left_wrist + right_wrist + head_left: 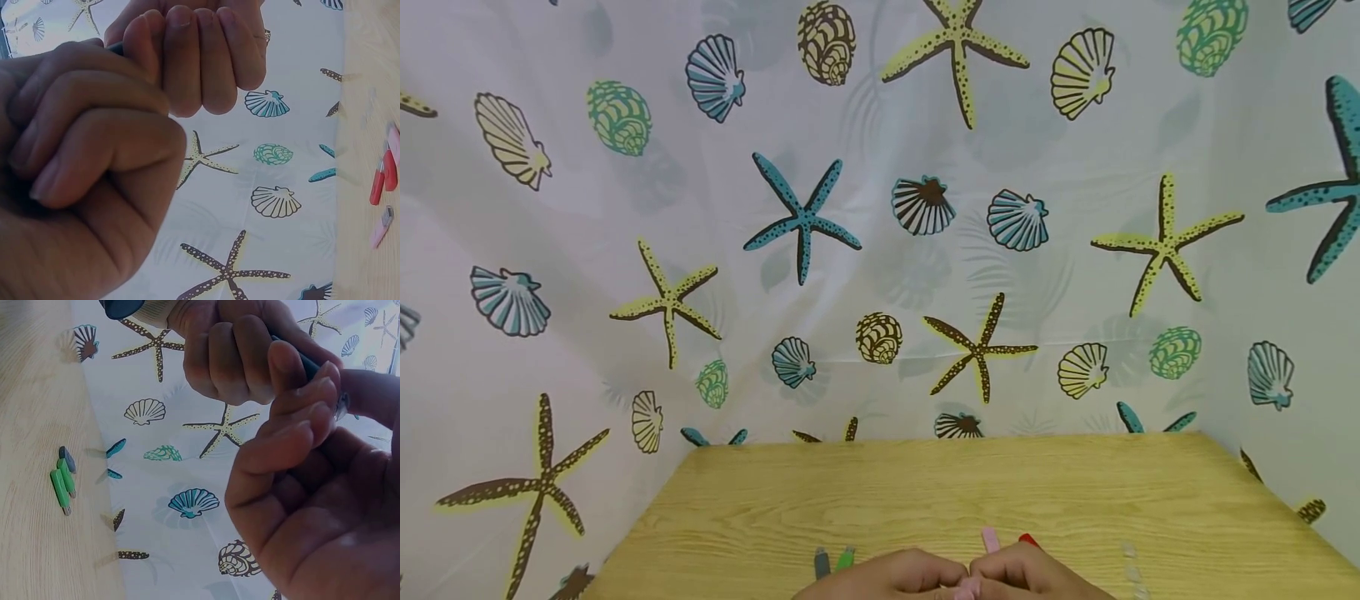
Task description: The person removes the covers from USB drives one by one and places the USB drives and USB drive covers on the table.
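Observation:
Both hands meet close to the body at the bottom of the head view, around one small USB flash drive [309, 365]. My left hand [902, 575] grips one end with curled fingers. The fingers of my right hand [1026, 571] are bent around the other end, where a shiny tip shows in the right wrist view. The drive looks dark in the right wrist view, while a small pink piece [968, 588] shows between the hands in the head view. Fingers hide most of the drive.
On the wooden table [940, 483], a grey flash drive [822, 563] and green ones [59, 487] lie left of the hands. Pink [990, 540] and red [377, 186] drives lie beyond the right hand. Clear caps [1133, 573] form a row farther right. A patterned cloth surrounds the table.

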Motion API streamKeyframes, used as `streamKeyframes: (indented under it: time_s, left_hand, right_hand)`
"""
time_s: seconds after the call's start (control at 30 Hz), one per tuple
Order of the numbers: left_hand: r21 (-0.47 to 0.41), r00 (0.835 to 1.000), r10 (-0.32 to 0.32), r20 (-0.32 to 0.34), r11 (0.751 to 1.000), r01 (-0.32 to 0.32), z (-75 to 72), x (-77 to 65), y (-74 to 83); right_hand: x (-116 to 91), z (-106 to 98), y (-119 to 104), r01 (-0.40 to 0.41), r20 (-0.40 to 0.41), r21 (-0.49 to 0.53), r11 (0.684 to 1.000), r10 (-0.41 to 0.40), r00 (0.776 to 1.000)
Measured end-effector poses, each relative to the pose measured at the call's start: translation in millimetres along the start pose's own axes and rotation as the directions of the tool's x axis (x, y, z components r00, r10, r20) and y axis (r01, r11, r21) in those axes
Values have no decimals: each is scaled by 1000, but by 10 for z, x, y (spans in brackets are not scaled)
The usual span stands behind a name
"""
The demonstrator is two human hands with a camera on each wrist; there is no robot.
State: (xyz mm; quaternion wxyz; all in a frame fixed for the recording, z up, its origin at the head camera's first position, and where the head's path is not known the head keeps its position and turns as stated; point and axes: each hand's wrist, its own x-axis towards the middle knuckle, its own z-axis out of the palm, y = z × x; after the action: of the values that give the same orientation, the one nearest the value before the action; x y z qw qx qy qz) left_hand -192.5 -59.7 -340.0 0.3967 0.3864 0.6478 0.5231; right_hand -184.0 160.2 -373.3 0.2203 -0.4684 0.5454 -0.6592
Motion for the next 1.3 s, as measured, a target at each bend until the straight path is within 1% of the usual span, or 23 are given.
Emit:
streamKeyframes:
  time_s: [0.13, 0.17, 0.27, 0.4, 0.47, 0.57, 0.7, 0.8, 0.83, 0.9, 0.97, 1.03, 1.17, 1.27, 1.3]
  left_hand:
    - [-48, 998, -62, -14, 997, 61, 13, -14, 16]
    - [-40, 997, -68, -23, 997, 67, 15, -15, 23]
    - [-25, 997, -67, -28, 997, 67, 17, -11, 43]
    - [-38, 998, -64, -28, 997, 63, 23, -4, 60]
    - [-57, 997, -71, -32, 996, 69, 29, 0, 65]
    - [-131, 991, -122, -45, 985, 116, 39, 7, 71]
    - [-158, 989, -136, -51, 979, 126, 44, 3, 73]
    - [-132, 994, -106, -40, 986, 100, 45, 1, 76]
    - [-182, 989, -143, -42, 974, 134, 54, 12, 82]
    - [-254, 977, -206, -49, 949, 187, 72, 27, 96]
    - [-311, 964, -260, -51, 922, 232, 86, 42, 108]
    - [-371, 947, -314, -63, 889, 270, 105, 50, 118]
    - [-342, 958, -283, -53, 906, 249, 102, 51, 120]
    - [-294, 972, -233, -35, 932, 213, 93, 49, 116]
    - [-268, 977, -209, -28, 944, 194, 88, 45, 113]
  right_hand:
    - [-2, 1, -10, 19, 18, -3, 1000, -19, 1000]
    - [-4, 1, -13, 21, 21, -8, 1000, -21, 1000]
    - [-10, 2, -26, 28, 21, -31, 999, -28, 999]
    - [-13, 10, -35, 40, 15, -59, 997, -39, 999]
    - [-13, 18, -37, 48, 14, -60, 997, -48, 999]
    - [-10, 36, -37, 59, 10, -65, 996, -59, 998]
    - [-5, 66, -34, 59, 2, -56, 997, -59, 998]
    - [-3, 80, -31, 61, -3, -45, 997, -61, 998]
    - [-2, 82, -32, 63, -2, -44, 997, -63, 998]
    - [-2, 87, -31, 69, -2, -42, 997, -69, 998]
    - [0, 88, -29, 78, -2, -53, 996, -78, 997]
    - [2, 91, -25, 87, -2, -56, 995, -87, 996]
    - [2, 87, -19, 96, 3, -55, 994, -96, 995]
    - [3, 92, -22, 102, 9, -45, 994, -101, 995]
    - [2, 96, -23, 102, 10, -40, 994, -101, 995]
